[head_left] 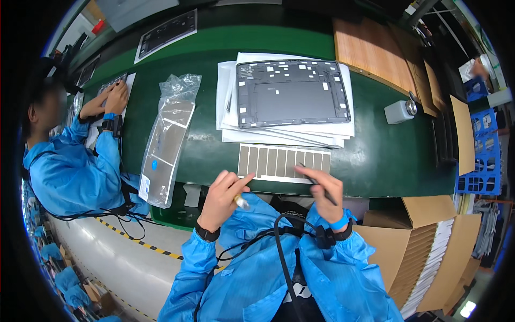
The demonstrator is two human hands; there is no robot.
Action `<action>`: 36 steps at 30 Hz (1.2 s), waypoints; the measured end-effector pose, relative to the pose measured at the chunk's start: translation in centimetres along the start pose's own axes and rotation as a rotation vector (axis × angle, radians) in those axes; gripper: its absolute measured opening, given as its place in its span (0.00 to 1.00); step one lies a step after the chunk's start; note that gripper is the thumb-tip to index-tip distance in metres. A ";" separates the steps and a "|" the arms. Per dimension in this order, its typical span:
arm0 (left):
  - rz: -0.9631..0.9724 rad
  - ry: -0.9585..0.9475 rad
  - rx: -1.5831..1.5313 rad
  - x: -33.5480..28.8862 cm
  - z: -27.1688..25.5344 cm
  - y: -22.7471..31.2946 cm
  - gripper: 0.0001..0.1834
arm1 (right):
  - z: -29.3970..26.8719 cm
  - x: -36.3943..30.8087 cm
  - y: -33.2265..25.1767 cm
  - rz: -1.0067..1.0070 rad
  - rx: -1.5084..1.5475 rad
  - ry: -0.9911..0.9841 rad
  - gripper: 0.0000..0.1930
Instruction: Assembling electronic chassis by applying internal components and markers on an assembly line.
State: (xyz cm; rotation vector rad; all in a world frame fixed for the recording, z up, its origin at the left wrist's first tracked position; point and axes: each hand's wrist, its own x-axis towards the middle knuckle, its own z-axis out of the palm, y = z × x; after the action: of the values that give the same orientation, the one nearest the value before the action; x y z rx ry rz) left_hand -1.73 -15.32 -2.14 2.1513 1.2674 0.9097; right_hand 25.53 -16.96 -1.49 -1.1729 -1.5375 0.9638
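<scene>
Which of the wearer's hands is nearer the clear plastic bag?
Left. The left hand is just right of the bag, near its lower end, not touching; the right hand is farther right, at the striped sheet's right half.

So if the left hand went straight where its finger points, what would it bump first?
The left hand would probably meet the sheet of grey strips, right in front of it; this view can't show whether they touch.
</scene>
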 end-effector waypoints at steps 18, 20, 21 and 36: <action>0.228 -0.241 0.323 4.0 3.6 0.1 0.31 | 0.9 -0.7 2.2 0.421 0.549 0.080 0.10; 0.237 -0.245 0.316 4.1 3.5 0.2 0.30 | 1.8 -0.6 2.2 0.397 0.453 0.196 0.10; 0.235 -0.248 0.312 4.1 3.5 0.2 0.30 | 2.4 -0.6 2.2 0.366 0.360 0.305 0.10; 0.249 -0.276 0.303 3.8 3.9 -1.1 0.31 | 4.1 -0.2 1.6 0.448 0.338 0.406 0.10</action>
State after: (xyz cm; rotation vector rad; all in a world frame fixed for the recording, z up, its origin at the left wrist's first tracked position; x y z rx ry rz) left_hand 1.92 -11.71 -4.31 2.6099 1.0706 0.5085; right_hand 21.92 -16.96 -4.06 -1.3864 -0.7688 1.1357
